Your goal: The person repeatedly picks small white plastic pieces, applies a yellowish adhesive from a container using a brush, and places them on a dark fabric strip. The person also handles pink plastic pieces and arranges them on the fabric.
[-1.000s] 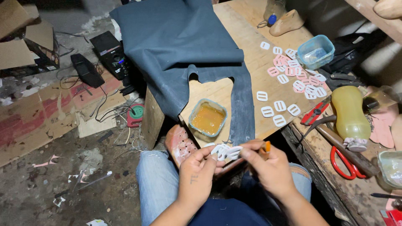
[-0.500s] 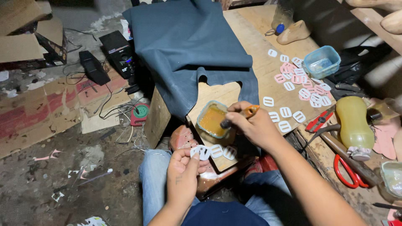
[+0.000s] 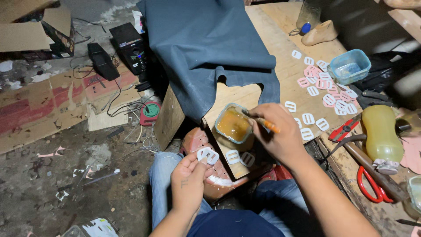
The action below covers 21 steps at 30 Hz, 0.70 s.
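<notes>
My right hand (image 3: 280, 134) grips an orange-handled brush (image 3: 263, 121), its dark tip at the rim of a small square container of amber glue (image 3: 232, 124) on a wooden board (image 3: 245, 96). My left hand (image 3: 189, 180) is held over my lap and pinches a small white buckle-shaped piece (image 3: 208, 155) between thumb and fingers. Two more white pieces (image 3: 239, 157) lie on the board's near edge, between my two hands. Many white and pink pieces (image 3: 322, 85) are spread over the board to the right.
A dark blue sheet of material (image 3: 206, 48) drapes over the board's far side. At right sit a blue plastic tub (image 3: 349, 66), a yellow bottle (image 3: 380, 131), a hammer (image 3: 372, 169) and red scissors (image 3: 370, 188). Cardboard (image 3: 48, 105), cables and a black speaker (image 3: 129, 46) litter the floor at left.
My right hand went from my lap, beside the left hand, out to the glue container with the brush. My left hand stayed near my lap and now holds one piece.
</notes>
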Each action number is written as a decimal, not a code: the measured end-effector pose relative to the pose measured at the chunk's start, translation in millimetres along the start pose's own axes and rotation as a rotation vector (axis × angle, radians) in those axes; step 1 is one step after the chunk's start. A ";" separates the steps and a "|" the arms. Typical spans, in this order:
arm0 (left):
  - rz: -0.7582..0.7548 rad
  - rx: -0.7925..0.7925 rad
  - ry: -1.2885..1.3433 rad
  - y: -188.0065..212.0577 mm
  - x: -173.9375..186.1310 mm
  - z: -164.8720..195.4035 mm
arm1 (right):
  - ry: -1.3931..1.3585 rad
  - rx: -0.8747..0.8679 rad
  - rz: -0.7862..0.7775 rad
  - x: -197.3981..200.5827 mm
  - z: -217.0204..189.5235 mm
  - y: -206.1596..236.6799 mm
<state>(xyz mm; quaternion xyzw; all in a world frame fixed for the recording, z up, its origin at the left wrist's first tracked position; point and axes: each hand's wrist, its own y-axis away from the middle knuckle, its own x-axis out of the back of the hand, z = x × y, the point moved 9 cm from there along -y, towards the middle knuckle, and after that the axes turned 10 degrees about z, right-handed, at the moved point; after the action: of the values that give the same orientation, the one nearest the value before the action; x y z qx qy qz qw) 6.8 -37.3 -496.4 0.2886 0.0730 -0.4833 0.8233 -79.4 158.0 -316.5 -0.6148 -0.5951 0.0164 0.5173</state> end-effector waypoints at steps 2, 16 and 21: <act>-0.022 -0.012 -0.014 1.2 -5.5 1.6 | 0.086 0.054 -0.057 6.6 -11.8 11.0; -0.104 -0.147 -0.109 34.6 -47.4 7.4 | -0.421 -0.323 0.061 30.2 -26.9 76.7; -0.152 -0.144 -0.097 38.1 -52.8 5.2 | -0.388 -0.204 -0.053 23.6 -39.7 73.6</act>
<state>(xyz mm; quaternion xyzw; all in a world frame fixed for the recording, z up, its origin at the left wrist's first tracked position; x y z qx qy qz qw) 10.3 13.6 -455.6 0.1986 0.0891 -0.5514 0.8054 5.3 169.1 -332.2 -0.6335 -0.6979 0.0606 0.3285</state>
